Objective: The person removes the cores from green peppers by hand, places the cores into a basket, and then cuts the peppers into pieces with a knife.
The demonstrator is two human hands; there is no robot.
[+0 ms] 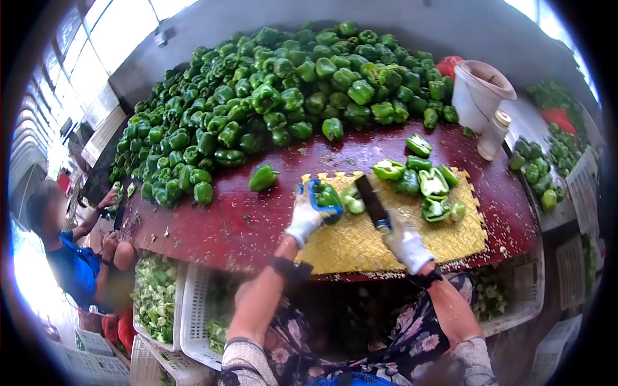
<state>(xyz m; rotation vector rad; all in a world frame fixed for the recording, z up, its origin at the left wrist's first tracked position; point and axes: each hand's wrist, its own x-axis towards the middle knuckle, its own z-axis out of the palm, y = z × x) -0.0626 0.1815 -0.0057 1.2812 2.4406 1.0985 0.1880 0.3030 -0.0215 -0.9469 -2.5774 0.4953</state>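
My left hand (308, 212), in a white and blue glove, grips a green bell pepper (328, 194) over the yellow cutting mat (360, 241). In a white glove, my right hand (405, 243) holds a dark-bladed knife (371, 201) whose blade points up toward a cut pepper piece (352, 201) beside the held pepper. Several halved peppers (425, 183) lie on the mat's far right part.
A big heap of whole green peppers (277, 90) covers the back of the red table (244, 219). One loose pepper (263, 177) lies near the mat. A white bucket (479, 93) and a jar (493, 135) stand at right. White crates (193, 315) sit below. A person in blue (71, 257) works at left.
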